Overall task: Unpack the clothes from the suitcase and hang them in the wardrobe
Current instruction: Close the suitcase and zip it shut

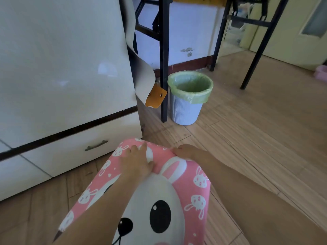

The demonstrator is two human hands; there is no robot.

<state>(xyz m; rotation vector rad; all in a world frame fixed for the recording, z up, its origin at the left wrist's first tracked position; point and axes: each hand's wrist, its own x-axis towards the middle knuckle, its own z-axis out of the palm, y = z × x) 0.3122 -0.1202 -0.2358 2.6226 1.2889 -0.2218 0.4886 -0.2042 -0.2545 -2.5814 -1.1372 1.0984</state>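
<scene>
Pink rabbit-print cloth [194, 175], soft, rounded, with a big white bunny face, lies on the plank floor [265, 138] before the glossy white wardrobe [62, 76]; left hand [136, 161] presses on it, fingers spread; right hand [187, 152] curls its fingers over the far fold.

No text, label, brand, number or sign can be read anywhere in the view. The pink fabric [188, 174] near the camera carries only drawn white rabbit faces and one large rabbit face with black eyes, without letters. The orange tag [156, 98], farther away and to the left of the middle, shows one metal rivet and no print that I can read.
</scene>
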